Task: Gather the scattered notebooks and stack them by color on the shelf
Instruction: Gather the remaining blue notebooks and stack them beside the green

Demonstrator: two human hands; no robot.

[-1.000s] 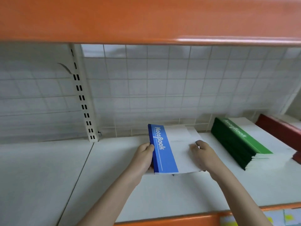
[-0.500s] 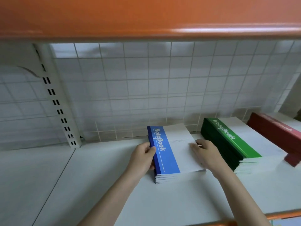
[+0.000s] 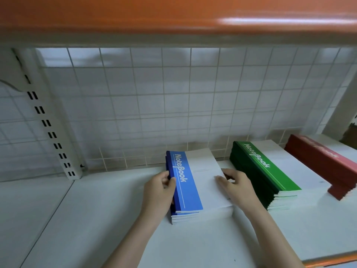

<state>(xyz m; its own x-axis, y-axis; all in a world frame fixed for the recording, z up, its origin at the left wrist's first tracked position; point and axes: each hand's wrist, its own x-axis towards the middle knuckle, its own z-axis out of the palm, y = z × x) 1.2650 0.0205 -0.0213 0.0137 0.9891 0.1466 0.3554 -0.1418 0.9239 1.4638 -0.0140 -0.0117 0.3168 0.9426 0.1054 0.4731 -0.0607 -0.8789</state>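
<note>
One head view, close in on a shelf bay.

My only camera sits on the person's head, looking forward and down onto the white shelf (image 3: 100, 219), facing the wire-grid back panel (image 3: 173, 105); the orange shelf edge (image 3: 173, 14) above fills the frame's top, very near.

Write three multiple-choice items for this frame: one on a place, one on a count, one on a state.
1. Where is the green stack?
A. between the blue stack and the red stack
B. left of the blue stack
C. on the blue stack

2. How many colour stacks show on the shelf?
A. two
B. three
C. five

3. What is the left hand doing?
A. hanging idle
B. gripping the blue stack's spine side
C. holding a green notebook

Key: 1 A, green sits in the middle; 2 B, blue, green, red; 3 B, its fingers curl on the blue edge while the right hand rests on the white cover.
</note>
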